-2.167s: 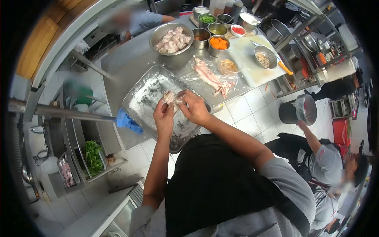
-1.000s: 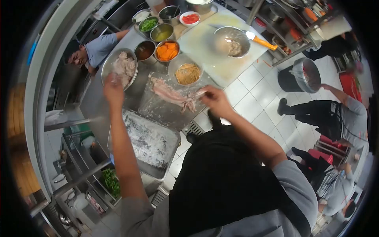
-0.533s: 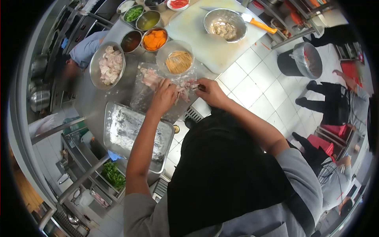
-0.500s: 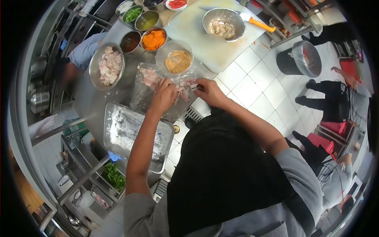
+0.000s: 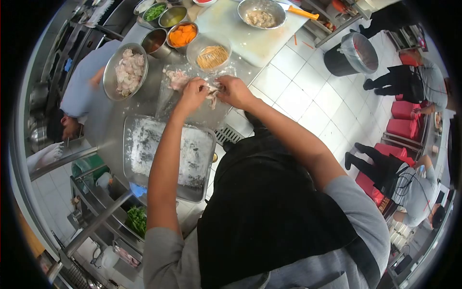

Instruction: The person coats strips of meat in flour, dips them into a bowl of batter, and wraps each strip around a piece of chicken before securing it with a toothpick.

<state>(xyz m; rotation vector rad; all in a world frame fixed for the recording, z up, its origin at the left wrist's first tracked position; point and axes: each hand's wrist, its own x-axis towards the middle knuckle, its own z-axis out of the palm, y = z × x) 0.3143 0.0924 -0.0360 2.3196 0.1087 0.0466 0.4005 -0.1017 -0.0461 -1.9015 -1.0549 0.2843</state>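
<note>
My left hand (image 5: 194, 94) and my right hand (image 5: 236, 92) are close together over the front of the steel table. Both are closed, fingertips pinching a ragged piece of raw meat (image 5: 212, 91) between them. Something dark shows at the right fingertips, too small to name. Another pale pink meat piece (image 5: 176, 79) lies on a clear plastic sheet (image 5: 164, 98) just beyond my left hand. A clear bowl (image 5: 196, 44) of toothpicks (image 5: 212, 58) stands right behind my hands.
A steel bowl (image 5: 109, 77) of raw meat stands left; a floury tray (image 5: 193, 191) is nearer. Behind are carrot slices (image 5: 183, 35), a cutting board (image 5: 240, 41), a small meat bowl (image 5: 244, 9) and an orange-handled knife (image 5: 302, 12). A person (image 5: 89, 72) bends at the left; a bin (image 5: 339, 60) stands right.
My hands have come closer together, the right moving left, still with meat between them. The camera view has shifted slightly. The person at the left has leaned further into view.
</note>
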